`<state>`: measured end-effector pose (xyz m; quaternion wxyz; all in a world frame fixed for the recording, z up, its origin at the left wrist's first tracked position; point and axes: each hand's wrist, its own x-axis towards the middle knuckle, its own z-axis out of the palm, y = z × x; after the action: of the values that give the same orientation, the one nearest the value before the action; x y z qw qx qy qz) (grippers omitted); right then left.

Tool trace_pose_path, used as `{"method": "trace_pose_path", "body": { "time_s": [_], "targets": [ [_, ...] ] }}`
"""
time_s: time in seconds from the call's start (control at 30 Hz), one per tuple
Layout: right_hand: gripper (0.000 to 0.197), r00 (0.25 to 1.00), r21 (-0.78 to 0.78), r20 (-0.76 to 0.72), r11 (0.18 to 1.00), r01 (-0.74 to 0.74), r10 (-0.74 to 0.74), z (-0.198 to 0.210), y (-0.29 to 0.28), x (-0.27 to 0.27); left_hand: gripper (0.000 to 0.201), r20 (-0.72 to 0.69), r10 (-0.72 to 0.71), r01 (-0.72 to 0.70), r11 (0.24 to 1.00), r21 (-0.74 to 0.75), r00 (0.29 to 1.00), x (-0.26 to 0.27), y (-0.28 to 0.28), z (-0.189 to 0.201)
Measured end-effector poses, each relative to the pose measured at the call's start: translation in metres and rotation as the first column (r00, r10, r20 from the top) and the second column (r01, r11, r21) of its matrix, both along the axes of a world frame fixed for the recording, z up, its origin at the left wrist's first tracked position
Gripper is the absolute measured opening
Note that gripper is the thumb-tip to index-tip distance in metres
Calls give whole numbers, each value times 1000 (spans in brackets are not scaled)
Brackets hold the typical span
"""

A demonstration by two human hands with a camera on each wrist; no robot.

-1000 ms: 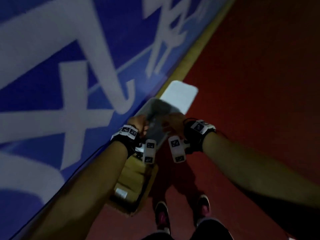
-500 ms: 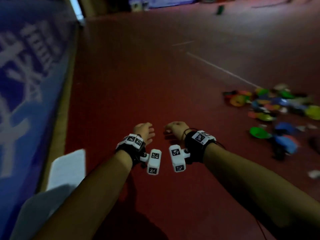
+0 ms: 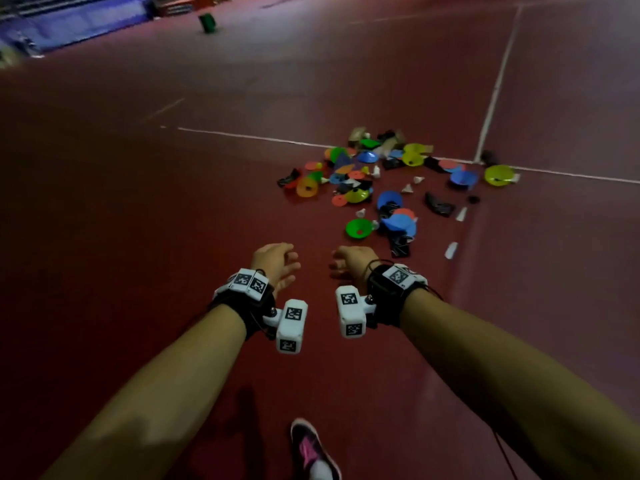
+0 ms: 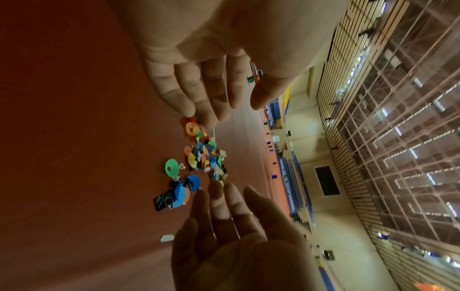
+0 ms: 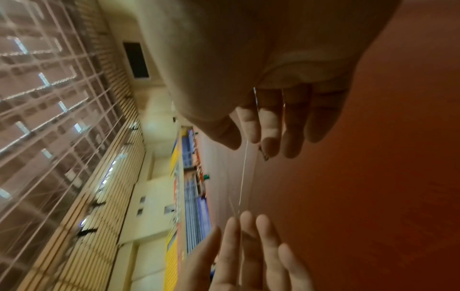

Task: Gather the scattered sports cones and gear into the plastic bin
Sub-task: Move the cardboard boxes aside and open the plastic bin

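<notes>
A pile of coloured disc cones [image 3: 356, 174] lies scattered on the red court floor ahead, mixed with white shuttlecocks [image 3: 361, 213] and black flat pieces [image 3: 439, 205]. Nearest to me is a green cone [image 3: 358, 228], beside overlapping blue cones [image 3: 398, 223]. My left hand [image 3: 277, 263] and right hand [image 3: 349, 263] hover side by side short of the pile, fingers relaxed, holding nothing. The left wrist view shows the left hand [image 4: 199, 94] and right hand [image 4: 236, 236] empty, with the pile [image 4: 199, 157] between them. The plastic bin is out of view.
White court lines [image 3: 495, 84] cross behind and to the right of the pile. A green object [image 3: 207, 22] stands far off on the floor. My shoe [image 3: 311, 448] is at the bottom edge. Blue stands and a slatted wall [image 4: 348, 137] line the hall.
One second ago both hands held the clear bin by the blue wall. They let it go, and the view has swung right to the cone pile, closer than before.
</notes>
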<state>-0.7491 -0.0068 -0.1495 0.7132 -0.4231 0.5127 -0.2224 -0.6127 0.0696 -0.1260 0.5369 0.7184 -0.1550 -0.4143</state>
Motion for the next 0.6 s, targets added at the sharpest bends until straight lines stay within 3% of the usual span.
{"method": "trace_pose_path", "body": {
  "time_s": [0.27, 0.43, 0.6],
  "targets": [
    [22, 992, 25, 7, 992, 126, -127, -19, -152, 30, 7, -53, -135, 138, 989, 57, 989, 39, -171, -41],
    [20, 964, 14, 22, 964, 265, -265, 9, -284, 90, 7, -95, -163, 166, 986, 32, 982, 110, -314, -19],
    [8, 939, 10, 9, 939, 344, -344, 27, -377, 110, 7, -81, -185, 187, 982, 20, 979, 153, -426, 2]
  ]
}}
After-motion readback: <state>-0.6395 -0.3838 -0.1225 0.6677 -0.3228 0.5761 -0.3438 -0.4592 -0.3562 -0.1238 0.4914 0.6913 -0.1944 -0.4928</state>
